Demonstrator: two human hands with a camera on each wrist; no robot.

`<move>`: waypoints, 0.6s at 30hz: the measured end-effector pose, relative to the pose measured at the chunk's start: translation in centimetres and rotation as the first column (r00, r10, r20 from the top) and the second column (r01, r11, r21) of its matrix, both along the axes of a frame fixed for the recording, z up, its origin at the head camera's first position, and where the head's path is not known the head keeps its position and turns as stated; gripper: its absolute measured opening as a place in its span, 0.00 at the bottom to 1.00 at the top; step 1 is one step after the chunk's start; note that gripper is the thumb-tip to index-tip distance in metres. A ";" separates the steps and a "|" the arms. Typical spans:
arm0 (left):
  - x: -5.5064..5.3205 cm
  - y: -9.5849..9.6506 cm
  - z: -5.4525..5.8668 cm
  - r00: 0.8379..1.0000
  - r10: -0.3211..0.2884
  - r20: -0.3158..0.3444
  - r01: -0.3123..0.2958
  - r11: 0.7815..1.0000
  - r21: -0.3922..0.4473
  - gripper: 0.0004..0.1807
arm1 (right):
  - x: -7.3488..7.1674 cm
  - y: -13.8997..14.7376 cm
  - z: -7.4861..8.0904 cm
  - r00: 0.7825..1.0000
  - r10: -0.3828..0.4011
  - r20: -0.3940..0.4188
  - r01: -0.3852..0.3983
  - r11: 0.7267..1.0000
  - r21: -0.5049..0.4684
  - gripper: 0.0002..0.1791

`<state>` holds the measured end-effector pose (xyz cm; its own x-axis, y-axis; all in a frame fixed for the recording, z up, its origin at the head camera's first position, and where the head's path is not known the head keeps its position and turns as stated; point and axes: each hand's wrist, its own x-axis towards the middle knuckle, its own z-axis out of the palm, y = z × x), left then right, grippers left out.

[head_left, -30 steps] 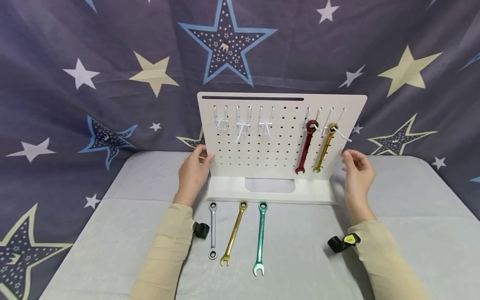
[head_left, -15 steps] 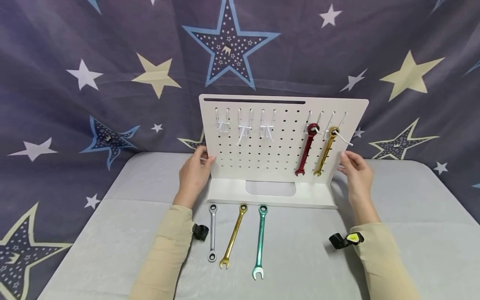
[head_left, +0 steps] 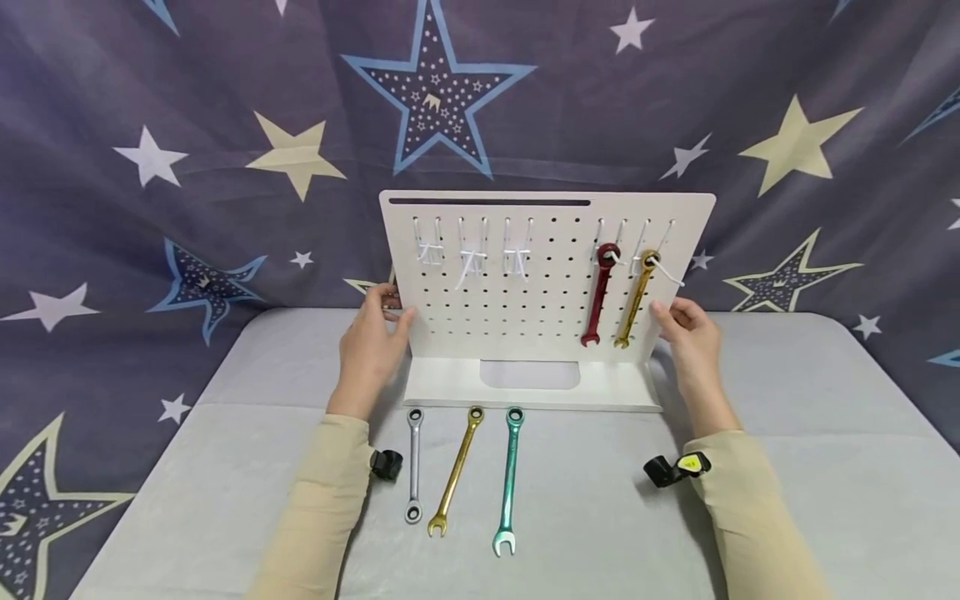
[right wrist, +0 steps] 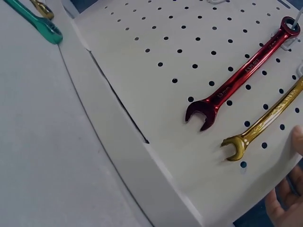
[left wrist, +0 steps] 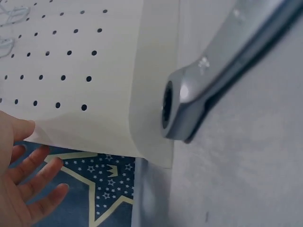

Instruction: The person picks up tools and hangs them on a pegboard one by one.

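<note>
The left hand [head_left: 371, 346] grasps the left edge of a white pegboard [head_left: 556, 283], thumb on the front face and fingers reaching round behind. The right hand [head_left: 693, 350] grasps the right edge in the same way, its thumb just beside the hung gold wrench [head_left: 636, 300]. How firmly the hidden fingers press on the back is hard to judge, as the board covers part of them. The pegboard stands at the far middle of the desk [head_left: 585, 500], its flat base [head_left: 442, 383] reaching toward the near side.

Toward the right of the board, a red wrench [head_left: 597, 296] hangs to the left of the hung gold wrench, each by its ring on a white hook, open end down. Three more white hooks [head_left: 472, 253] sit in a row on the left half, with nothing on them.

On the desk, close to the base's near edge, three wrenches lie in a row: a silver wrench [head_left: 416, 467] at left (ringed at both ends), a loose gold wrench [head_left: 456, 473] lying aslant, and a green wrench [head_left: 509, 479] at right. The last two have their open ends on the near side. Both forearms wear beige sleeves [head_left: 318, 492], and a dark star-printed cloth [head_left: 562, 125] hangs behind the desk.
</note>
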<state>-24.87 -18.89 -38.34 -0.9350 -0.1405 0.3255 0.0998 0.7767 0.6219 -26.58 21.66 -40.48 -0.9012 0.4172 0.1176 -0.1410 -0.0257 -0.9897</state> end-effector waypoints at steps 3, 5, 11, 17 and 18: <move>0.4 -0.5 0.4 1.000 0.014 -0.011 -0.015 1.000 -0.014 0.27 | -0.1 -0.3 0.1 1.000 0.025 0.018 -0.025 1.000 0.007 0.07; 0.7 -0.7 0.8 0.999 0.031 -0.033 -0.032 0.999 -0.026 0.25 | -0.2 -0.4 0.2 0.999 0.033 0.024 -0.034 0.999 0.029 0.07; 2.2 -0.2 2.1 0.983 0.106 -0.150 -0.120 0.989 -0.086 0.20 | -0.1 -0.5 0.3 0.999 0.017 0.031 -0.020 0.996 0.090 0.08; 4.5 1.4 3.7 0.978 0.095 -0.184 -0.126 0.978 -0.167 0.16 | 0.2 -0.5 0.2 0.998 -0.027 0.049 0.021 0.992 0.121 0.10; 4.9 1.6 3.9 0.980 0.086 -0.177 -0.120 0.975 -0.186 0.15 | 0.2 -0.5 0.2 0.998 -0.030 0.051 0.023 0.992 0.126 0.10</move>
<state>-19.97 -17.29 -34.42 -0.8487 -0.1513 0.5067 0.1025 0.8929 0.4384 -26.39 21.18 -40.33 -0.8962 0.4261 0.1237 -0.0880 0.1025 -0.9908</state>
